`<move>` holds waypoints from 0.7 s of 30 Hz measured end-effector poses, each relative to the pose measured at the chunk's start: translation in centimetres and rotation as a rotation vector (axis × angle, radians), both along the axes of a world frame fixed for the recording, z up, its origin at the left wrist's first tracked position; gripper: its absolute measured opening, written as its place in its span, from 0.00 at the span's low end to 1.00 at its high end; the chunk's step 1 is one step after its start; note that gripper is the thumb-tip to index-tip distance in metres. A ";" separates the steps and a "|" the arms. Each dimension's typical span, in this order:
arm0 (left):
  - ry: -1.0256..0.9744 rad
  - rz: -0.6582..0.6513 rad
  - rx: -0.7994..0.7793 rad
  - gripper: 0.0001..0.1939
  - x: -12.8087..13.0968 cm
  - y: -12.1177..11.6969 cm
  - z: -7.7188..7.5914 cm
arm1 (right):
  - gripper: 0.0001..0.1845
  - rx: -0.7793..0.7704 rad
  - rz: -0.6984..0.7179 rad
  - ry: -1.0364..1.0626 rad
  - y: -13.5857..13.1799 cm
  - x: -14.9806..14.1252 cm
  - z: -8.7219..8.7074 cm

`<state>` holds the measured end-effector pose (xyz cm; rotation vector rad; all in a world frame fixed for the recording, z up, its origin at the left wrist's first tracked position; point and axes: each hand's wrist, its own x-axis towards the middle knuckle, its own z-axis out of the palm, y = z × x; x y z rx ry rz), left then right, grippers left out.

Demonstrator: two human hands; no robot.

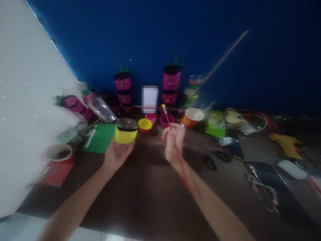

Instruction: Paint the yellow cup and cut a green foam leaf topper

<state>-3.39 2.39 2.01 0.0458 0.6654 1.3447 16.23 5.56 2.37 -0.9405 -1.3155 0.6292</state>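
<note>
Yellow cup in the left hand, brush in the right

Through the head camera I see the yellow cup (pixel 126 136) held up by my left hand (pixel 117 153), its fingers grasping it from below. The cup's mouth faces up, with a black band around the rim and yellow beneath. My right hand (pixel 175 140) grips the brush (pixel 178 154) between thumb and fingers; its yellow tip points up and away from me, well apart from the cup, and its red handle runs back over the wrist.

Just beyond the cup, between my hands, I see a yellow pot (pixel 144 125), with a pink pot (pixel 151 116) beside it. Past the right hand are a purple pot (pixel 163 122) and, farther right, a red paper cup (pixel 188 122). Scissors (pixel 210 163) lie to the right of that hand, and a yellow glue gun (pixel 288 147) lies well off on the same side.

To the left of the left hand I have a green sheet (pixel 100 138) on the dark table (pixel 140 197), with a clear bottle (pixel 101 107) leaning beyond it. Two purple towers stand farther out, one (pixel 122 82) beyond the left hand, the other (pixel 172 80) beyond the right.
</note>
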 end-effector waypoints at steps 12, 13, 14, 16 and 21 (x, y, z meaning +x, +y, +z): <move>-0.040 -0.044 0.018 0.31 -0.3 0.2 -0.5 | 0.04 -0.139 0.153 -0.301 2.4 1.1 1.9; -0.038 -0.043 0.017 0.30 -0.3 0.2 -0.5 | 0.04 -0.144 0.151 -0.321 2.6 1.1 2.0; -0.033 -0.036 0.014 0.29 -0.3 0.2 -0.5 | 0.04 -0.149 0.152 -0.330 2.7 1.2 2.1; -0.010 -0.014 0.013 0.26 -0.2 0.3 -0.5 | 0.03 -0.170 0.176 -0.341 3.2 1.3 2.3; 0.056 0.025 0.046 0.23 0.2 0.4 -0.4 | 0.04 -0.220 0.207 -0.477 4.9 1.4 3.0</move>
